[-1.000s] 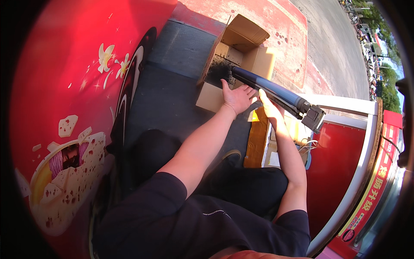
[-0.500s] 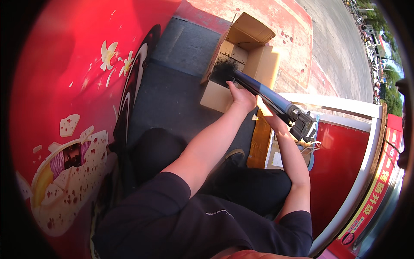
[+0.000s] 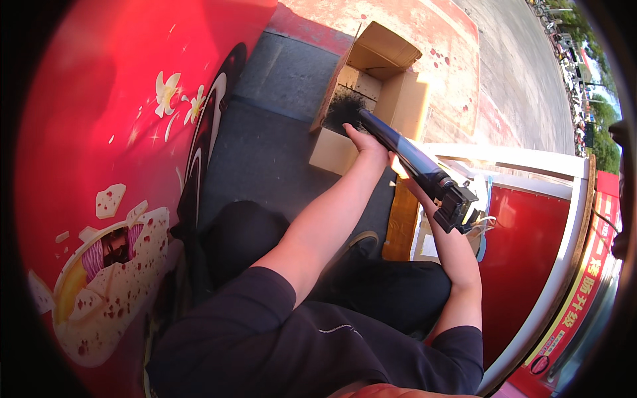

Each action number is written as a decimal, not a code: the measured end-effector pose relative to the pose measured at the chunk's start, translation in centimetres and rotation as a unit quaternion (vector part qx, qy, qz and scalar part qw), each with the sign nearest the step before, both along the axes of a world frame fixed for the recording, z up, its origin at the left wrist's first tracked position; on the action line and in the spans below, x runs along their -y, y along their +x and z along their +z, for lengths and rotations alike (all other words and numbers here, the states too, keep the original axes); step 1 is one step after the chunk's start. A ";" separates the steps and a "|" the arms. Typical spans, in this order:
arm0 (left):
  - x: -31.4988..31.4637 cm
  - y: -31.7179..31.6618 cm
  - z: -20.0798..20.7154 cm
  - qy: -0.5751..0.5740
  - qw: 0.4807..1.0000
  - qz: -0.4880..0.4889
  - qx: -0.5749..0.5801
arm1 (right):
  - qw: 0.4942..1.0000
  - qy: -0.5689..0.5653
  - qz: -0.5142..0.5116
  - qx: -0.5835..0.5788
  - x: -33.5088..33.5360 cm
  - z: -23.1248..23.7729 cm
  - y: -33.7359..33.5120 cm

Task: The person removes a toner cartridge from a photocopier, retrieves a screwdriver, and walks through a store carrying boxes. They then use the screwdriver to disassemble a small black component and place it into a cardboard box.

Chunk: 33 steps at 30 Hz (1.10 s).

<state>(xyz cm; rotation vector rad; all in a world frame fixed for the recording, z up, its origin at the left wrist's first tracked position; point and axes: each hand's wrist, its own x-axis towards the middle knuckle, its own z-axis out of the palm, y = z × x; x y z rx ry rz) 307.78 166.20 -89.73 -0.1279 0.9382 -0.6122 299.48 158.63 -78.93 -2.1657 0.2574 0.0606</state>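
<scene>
I hold a long, dark, shiny toner cartridge (image 3: 411, 157) slantwise, its narrow far end over an open cardboard box (image 3: 333, 150). Its blocky black end piece (image 3: 458, 204) lies toward my right forearm. My left hand (image 3: 369, 144) grips the tube near the far end, thumb stretched toward the box and the other fingers mostly hidden. Farther back, my right hand (image 3: 399, 168) supports it from beneath, largely covered by the tube. Fine black powder (image 3: 344, 109) coats part of the box's inside, just beyond the tube's tip.
A red printed panel (image 3: 133, 60) rises on my left. To the right stands a white-framed red panel (image 3: 531, 245). Brown cardboard (image 3: 400, 229) and pale cables (image 3: 483, 225) lie below the cartridge. My shoe (image 3: 363, 242) rests on the dark floor (image 3: 265, 146).
The cartridge's blocky end has swung slightly down and toward me, and the tube has rolled a little. Both hands shifted slightly with it. The box stays put.
</scene>
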 end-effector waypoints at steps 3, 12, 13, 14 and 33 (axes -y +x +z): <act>0.1 0.0 0.1 0.014 0.998 0.016 -0.055 | 1.000 -0.004 -0.008 0.017 -0.1 -0.4 0.1; 0.4 0.5 0.1 0.039 0.997 0.040 -0.044 | 0.997 0.035 0.003 0.066 0.3 -1.7 -0.1; 0.3 0.6 0.0 0.029 0.995 0.029 -0.087 | 0.989 0.134 -0.044 0.049 0.5 -2.0 -0.2; 0.4 0.7 -0.1 0.030 0.992 0.023 -0.124 | 0.969 0.234 -0.077 0.035 0.9 -2.2 -0.3; 1.2 0.3 -0.6 0.032 0.997 0.048 -0.051 | 0.996 0.071 -0.022 0.049 1.3 -2.6 -0.9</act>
